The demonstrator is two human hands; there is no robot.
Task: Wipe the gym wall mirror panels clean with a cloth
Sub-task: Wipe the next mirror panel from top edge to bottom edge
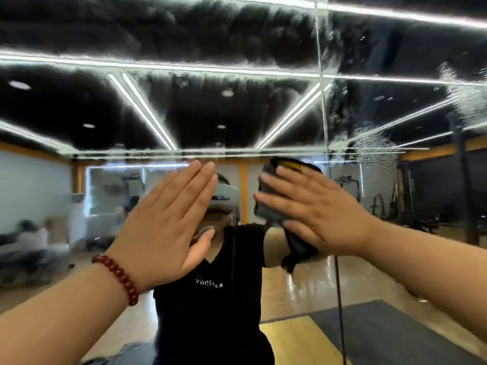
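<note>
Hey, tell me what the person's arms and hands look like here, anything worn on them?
Both forearms are bare, with no sleeves in view and no gloves. The left hand has a bracelet of dark red beads round its wrist. The right hand shows no bracelet, watch or ring. Fingernails are short and unpainted, as far as the picture shows.

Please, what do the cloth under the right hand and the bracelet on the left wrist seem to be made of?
The cloth looks like a soft dark grey fabric, perhaps microfibre, with a yellow part at the top; it folds and hangs limp under the right hand. The bracelet looks like glossy dark red beads, perhaps wood or stone; the material stays uncertain.
</note>
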